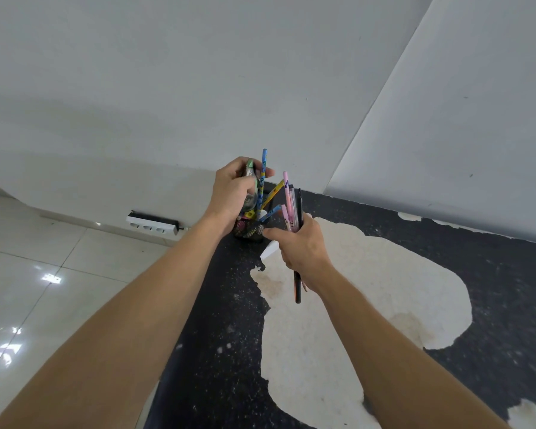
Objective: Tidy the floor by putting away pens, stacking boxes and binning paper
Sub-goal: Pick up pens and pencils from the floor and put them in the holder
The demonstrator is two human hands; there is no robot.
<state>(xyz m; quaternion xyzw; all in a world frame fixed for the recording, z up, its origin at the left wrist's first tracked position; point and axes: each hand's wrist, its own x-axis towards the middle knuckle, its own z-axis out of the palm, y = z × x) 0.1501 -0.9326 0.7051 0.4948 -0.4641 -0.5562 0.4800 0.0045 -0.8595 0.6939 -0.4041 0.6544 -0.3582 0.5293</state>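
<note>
A black mesh pen holder stands on the dark floor strip near the wall corner, with blue and yellow pencils leaning out of it. My left hand grips a bundle of pens and pencils just above the holder; a blue patterned pencil sticks up from the hand. My right hand grips another bundle of pink, clear and black pens beside the holder, its forefinger touching the mesh rim. A black pen end hangs below that hand.
A white power strip lies along the wall base to the left, on glossy white tiles. The dark floor has large worn pale patches. A white scrap of paper lies by the holder. White walls meet at the corner behind.
</note>
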